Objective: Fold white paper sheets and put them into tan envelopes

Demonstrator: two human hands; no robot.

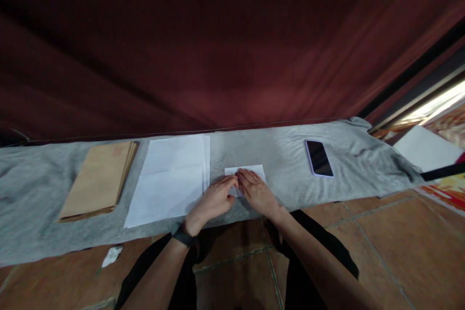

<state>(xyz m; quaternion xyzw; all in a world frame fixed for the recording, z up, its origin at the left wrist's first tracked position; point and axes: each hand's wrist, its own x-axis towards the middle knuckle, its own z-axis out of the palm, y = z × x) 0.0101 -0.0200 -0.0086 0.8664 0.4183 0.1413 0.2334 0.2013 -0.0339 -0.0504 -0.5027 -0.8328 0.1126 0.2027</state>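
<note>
A small folded sheet of white paper [257,170] lies on the grey cloth in front of me. My left hand [216,197] rests on its left part, fingers bent onto the paper and thumb apart from them near the lower edge. Flat across the middle lies my right hand [257,193], its fingers stretched out and their tips touching those of the left. Both hands cover much of the folded paper, so its creases are partly hidden. Just left of my left hand is a stack of larger white sheets [170,179].
Brown paper envelopes [96,179] are piled at the left. A phone [319,158] with a purple case lies on the right of the grey cloth [283,150]. Dark red fabric [232,58] hangs behind. A crumpled white scrap [112,255] is on the tiled floor [392,232].
</note>
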